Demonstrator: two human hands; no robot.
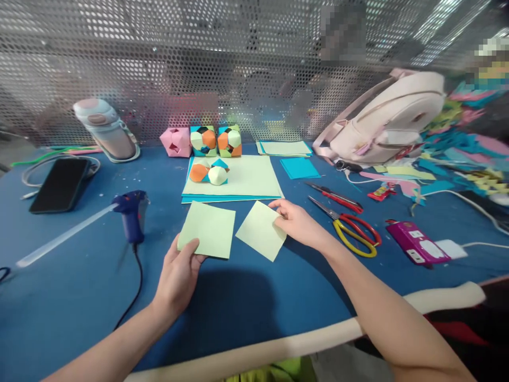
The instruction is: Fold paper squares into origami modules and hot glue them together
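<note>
My left hand (178,276) grips a pale green square of paper (210,229) by its lower left corner, thumb on top. To the right of it, my right hand (298,220) pinches a second, pale yellow-green paper square (258,233) at its right corner, turned like a diamond. The two squares are apart by a narrow gap. Just behind them lie large pale green sheets (254,178) over blue ones, and on these rests a folded paper piece (210,172) in orange, blue and pale yellow.
A blue hot glue gun (133,215) with a long glue stick stands left, near a phone (59,185) and a bottle (105,130). Folded paper cubes (203,142) line the back. Scissors (352,228), blue squares (300,168), a purple power bank (415,243) and a backpack (389,119) are right.
</note>
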